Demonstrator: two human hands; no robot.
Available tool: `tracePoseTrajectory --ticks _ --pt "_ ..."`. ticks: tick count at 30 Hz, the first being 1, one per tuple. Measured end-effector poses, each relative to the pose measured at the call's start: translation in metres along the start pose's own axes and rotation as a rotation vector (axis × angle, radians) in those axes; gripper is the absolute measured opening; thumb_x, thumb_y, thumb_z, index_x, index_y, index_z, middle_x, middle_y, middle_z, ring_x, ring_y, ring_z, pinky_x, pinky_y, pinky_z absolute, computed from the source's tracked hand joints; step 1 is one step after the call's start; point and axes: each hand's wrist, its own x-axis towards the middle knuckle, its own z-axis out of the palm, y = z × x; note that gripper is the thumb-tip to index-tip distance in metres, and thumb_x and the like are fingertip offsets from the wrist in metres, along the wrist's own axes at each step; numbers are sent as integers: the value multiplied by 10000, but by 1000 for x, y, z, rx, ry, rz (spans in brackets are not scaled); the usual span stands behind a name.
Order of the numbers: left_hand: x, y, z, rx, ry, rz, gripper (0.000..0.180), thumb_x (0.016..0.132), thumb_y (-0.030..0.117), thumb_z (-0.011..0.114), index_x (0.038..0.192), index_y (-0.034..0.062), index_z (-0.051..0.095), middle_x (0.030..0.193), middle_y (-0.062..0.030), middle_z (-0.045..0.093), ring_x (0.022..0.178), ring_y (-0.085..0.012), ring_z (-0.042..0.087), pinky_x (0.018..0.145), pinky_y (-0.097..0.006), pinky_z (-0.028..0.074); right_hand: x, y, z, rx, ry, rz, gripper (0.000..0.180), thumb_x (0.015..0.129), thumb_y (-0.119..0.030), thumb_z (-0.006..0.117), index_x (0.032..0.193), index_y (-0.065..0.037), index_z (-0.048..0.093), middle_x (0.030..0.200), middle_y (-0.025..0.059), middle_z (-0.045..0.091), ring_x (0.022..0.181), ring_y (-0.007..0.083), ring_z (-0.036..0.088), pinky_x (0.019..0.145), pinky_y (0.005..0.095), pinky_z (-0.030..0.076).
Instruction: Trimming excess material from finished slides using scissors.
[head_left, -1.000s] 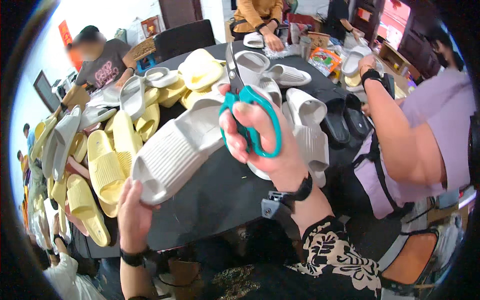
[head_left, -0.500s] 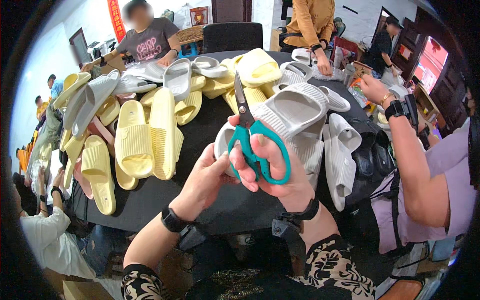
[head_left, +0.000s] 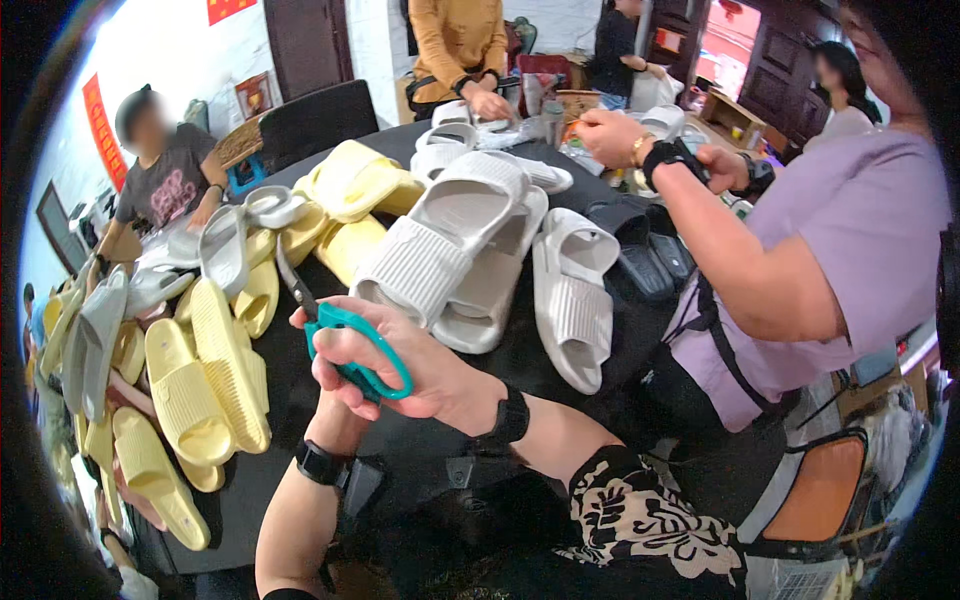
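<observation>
My right hand [head_left: 415,350] is closed around the teal-handled scissors [head_left: 303,293], with fingers through the loops. The dark blades point up and to the left, nearly closed. My left hand [head_left: 342,418] sits just below and behind the right one, which hides its fingers. Close beyond the hands lies a stack of light grey ribbed slippers [head_left: 415,262]. Another grey slipper [head_left: 575,325] rests to the right of it. On the left are pale yellow slippers [head_left: 190,390], several of them heaped with darker grey slippers [head_left: 222,250].
A round black table [head_left: 270,505] carries everything. Black slippers [head_left: 640,250] lie at its right side. Beside me on the right stands a person in a lilac top [head_left: 800,260], hands raised. Other people are across the table. An orange-backed chair [head_left: 815,490] is at the lower right.
The view has swung to the right. In it, both hands and the scissors now appear farther left, and the right hand has come in front of the left. The scissors stay in my right hand.
</observation>
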Motion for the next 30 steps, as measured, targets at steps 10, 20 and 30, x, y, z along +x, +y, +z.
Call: tracePoseTrajectory --ticks 10,20,30 --pt "42 -13 15 142 89 54 345 934 355 535 1165 109 465 981 -54 593 699 -170 607 547 -284 523 0 0 -18 12 38 -25 327 885 -218 598 1139 -51 478 716 50 569 453 98 519 342 217 402" --pt "70 -34 -52 -68 -133 10 337 950 364 503 1195 136 462 1036 -18 584 958 -151 580 820 -303 498 6 2 -24 39 15 -43 332 877 -233 621 1120 -53 483 709 48 570 462 99 530 356 215 420" --pt "48 -19 -51 49 -107 36 352 945 387 501 1194 141 461 1068 -6 574 981 -149 576 850 -306 489 14 4 -26 22 70 -70 310 871 -229 626 1090 -55 494 715 54 579 476 94 540 362 205 432"
